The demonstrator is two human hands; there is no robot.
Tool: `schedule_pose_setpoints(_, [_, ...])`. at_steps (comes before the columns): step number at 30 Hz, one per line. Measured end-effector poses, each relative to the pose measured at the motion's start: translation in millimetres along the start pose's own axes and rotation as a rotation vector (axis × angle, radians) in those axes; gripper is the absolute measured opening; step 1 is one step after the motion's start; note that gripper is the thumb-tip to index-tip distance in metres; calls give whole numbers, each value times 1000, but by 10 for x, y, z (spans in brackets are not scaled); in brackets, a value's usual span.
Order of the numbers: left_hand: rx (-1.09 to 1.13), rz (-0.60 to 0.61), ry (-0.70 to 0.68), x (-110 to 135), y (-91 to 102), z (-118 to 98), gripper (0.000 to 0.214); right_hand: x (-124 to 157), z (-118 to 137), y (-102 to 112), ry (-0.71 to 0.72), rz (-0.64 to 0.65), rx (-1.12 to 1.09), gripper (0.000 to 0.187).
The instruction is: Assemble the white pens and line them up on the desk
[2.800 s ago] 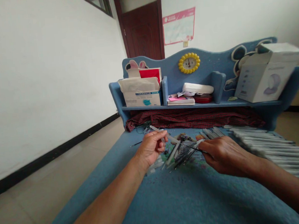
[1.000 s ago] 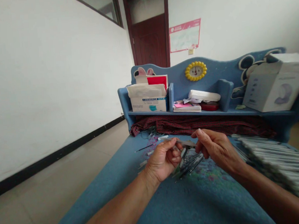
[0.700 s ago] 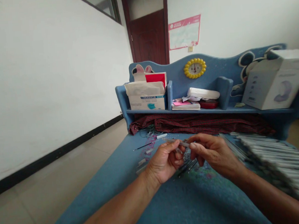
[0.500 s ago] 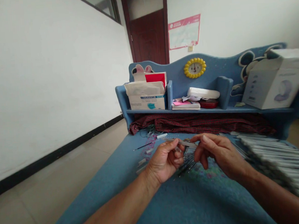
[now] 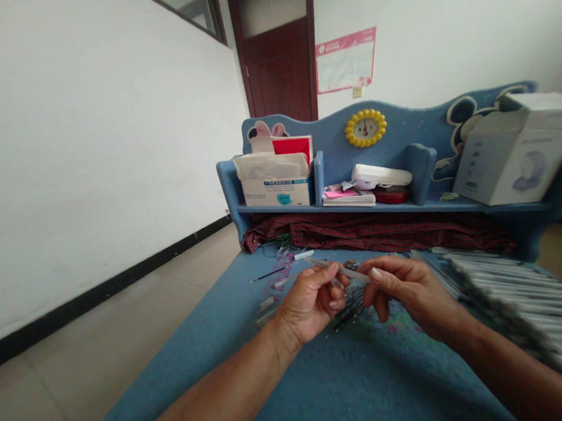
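Over the blue table, a translucent whitish pen barrel is held slantwise between my two hands. My left hand pinches it by thumb and forefinger, with another small pale piece partly hidden in the curled fingers. At the barrel's other end, the thumb and fingers of my right hand are closed on it. Beneath the hands lies a bunch of thin dark pen refills, partly covered. Left of my left hand are a single dark refill and several small white pieces like pen caps, including one white cap.
Many pale pen-like sticks lie stacked along the right side of the blue table. A checked cloth runs below the rear shelf, which carries a mask box, papers, a red case and a large white box.
The right thumb and fingers have closed onto the barrel's right end, where the forefinger was raised and extended before. My left hand stays nearly still.
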State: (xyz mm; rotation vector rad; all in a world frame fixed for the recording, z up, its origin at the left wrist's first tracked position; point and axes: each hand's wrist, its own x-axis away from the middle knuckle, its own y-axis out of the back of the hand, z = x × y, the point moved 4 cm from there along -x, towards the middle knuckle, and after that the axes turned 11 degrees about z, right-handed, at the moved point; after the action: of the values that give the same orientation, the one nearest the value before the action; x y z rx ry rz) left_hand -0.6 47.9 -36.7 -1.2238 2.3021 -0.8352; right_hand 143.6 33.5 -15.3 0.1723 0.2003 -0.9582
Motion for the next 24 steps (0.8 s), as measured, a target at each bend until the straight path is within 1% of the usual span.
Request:
schedule_pose_setpoints(3, [-50, -6, 9, -2, 10, 17, 13, -5, -3, -16, -36, -9, 54, 32])
schedule_pose_setpoints(8, [-196, -33, 52, -9, 26, 76, 17, -32, -60, -75, -147, -18, 189, 34])
schedule_pose_setpoints(13, [-221, -75, 45, -21, 81, 53, 16, 48, -94, -4, -209, -81, 239, 34])
schedule_pose_setpoints(16, [-217, -169, -6, -27, 167, -35, 12, 153, -94, 64, -217, -127, 262, 35])
schedule_pose_setpoints(20, [-232, -309, -71, -24, 263, -141, 7, 291, -130, 123, -265, -150, 297, 38])
schedule_pose_setpoints(24, [-262, -366, -109, -23, 294, -174, 7, 362, -154, 149, -312, -162, 300, 40])
